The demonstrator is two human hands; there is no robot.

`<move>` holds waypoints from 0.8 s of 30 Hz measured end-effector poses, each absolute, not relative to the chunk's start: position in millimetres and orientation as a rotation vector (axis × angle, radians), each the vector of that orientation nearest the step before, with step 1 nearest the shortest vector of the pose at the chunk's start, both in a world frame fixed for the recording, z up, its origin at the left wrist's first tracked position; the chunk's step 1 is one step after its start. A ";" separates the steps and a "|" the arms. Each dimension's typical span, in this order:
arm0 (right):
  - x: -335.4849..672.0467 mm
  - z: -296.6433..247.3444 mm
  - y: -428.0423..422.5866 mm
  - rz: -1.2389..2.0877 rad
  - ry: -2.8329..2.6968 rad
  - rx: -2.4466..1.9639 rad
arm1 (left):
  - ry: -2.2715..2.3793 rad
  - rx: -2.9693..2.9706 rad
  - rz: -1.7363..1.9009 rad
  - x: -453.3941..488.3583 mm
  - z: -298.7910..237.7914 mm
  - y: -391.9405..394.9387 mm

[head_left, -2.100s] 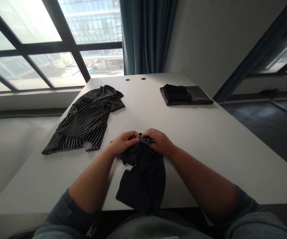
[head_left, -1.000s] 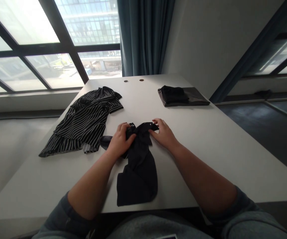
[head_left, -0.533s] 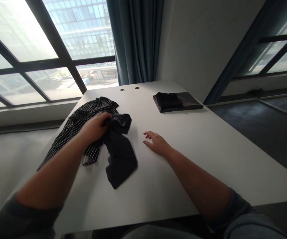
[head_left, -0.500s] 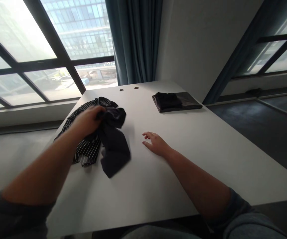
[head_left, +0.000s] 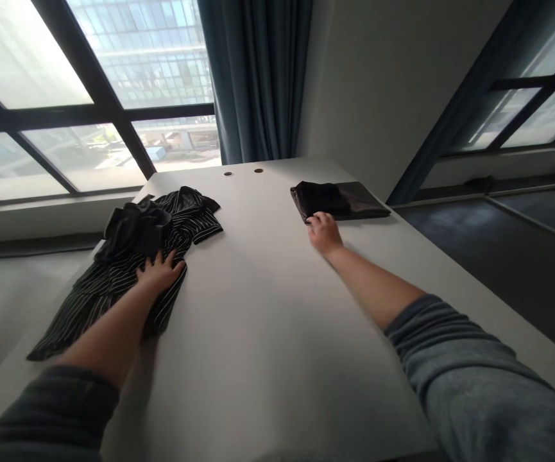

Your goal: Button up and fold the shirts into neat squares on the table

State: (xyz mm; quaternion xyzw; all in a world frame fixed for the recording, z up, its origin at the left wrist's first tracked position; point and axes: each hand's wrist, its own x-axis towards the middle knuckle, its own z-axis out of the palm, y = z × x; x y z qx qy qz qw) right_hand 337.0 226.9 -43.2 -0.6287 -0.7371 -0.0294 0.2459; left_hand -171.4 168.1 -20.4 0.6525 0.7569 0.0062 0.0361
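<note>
My left hand (head_left: 159,273) lies flat with spread fingers on a black garment with white stripes (head_left: 113,289). A bunched plain dark cloth (head_left: 137,228) rests on that garment, just beyond my fingertips. At the right, my right hand (head_left: 325,234) is at the near left corner of a folded dark grey cloth (head_left: 366,199), its fingers curled against the edge. On top of the grey cloth sits a smaller folded black cloth (head_left: 320,197). The exact grip of the right fingertips is partly hidden.
Both stacks lie on a white table (head_left: 258,321). Two round holes (head_left: 258,171) are near its far edge. Behind it hang a blue curtain (head_left: 258,83) and large windows; a grey wall (head_left: 368,83) stands to the right.
My left hand has let go of the plain dark cloth, which now lies on the striped garment. My right hand has moved forward and right to the folded grey cloth.
</note>
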 end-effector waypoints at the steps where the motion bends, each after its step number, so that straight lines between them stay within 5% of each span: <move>1: 353.8 -37.8 245.0 -0.121 -1.961 -1.808 | 2.362 1.949 -0.001 -171.0 -34.1 160.7; 11: 410.2 -11.0 318.3 -0.031 -1.755 -2.249 | 2.376 1.992 0.163 -175.2 -49.0 144.6; 18: 370.6 73.1 290.9 -0.118 -1.847 -1.807 | 2.379 2.064 0.627 -124.0 -33.7 115.0; 24: 295.9 155.0 196.7 0.064 -2.069 -1.211 | 1.387 2.156 0.677 -11.0 7.3 54.5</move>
